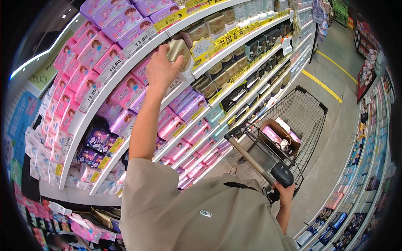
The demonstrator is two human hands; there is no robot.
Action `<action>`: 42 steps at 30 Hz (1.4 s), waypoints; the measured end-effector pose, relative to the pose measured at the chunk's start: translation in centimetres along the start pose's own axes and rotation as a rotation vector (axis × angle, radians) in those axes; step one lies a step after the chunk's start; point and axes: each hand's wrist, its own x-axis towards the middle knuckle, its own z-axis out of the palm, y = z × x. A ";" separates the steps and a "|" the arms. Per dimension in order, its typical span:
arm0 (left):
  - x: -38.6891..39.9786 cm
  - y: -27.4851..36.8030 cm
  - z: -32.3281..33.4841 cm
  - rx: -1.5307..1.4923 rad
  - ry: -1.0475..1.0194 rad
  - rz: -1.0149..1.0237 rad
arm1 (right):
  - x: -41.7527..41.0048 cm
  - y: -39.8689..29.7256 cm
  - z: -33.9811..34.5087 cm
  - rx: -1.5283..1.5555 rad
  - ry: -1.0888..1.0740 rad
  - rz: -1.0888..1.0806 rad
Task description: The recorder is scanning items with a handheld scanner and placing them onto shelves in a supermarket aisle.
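Observation:
My left hand is raised to an upper shelf, its fingers and thumb around a gold and cream package. The package is tilted at the white shelf edge, beside similar gold and cream packs. Down at the right, my right hand grips a black handheld device, which looks like a barcode scanner. It is close to the end of the handle of a wire shopping cart. Part of my right palm is hidden by the device.
An open cardboard box with pink and white packs is in the cart. Pink packs and purple packs fill the shelves at left. More stocked shelving lines the aisle's right side. Yellow stripes cross the grey floor. A person is at lower left.

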 end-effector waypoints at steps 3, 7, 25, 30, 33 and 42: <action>0.9 0.1 0.4 0.097 -0.005 -0.026 | -0.1 0.0 0.0 -0.011 -0.009 0.006; 1.6 -0.2 2.0 0.128 0.028 0.020 | -0.4 -0.5 0.1 -0.021 -0.003 -0.003; 4.0 0.1 4.5 0.169 0.064 -0.037 | -0.8 0.0 -0.2 -0.046 0.032 0.032; 3.8 -0.6 6.0 0.038 0.126 0.029 | -0.9 -0.3 -0.1 -0.005 0.035 0.023; 3.2 -0.8 6.3 0.014 0.121 0.033 | -0.8 -0.2 -0.3 -0.008 0.032 0.026; 3.4 -0.3 5.6 0.007 -0.070 -0.052 | -0.3 -0.5 -0.2 -0.064 0.000 0.033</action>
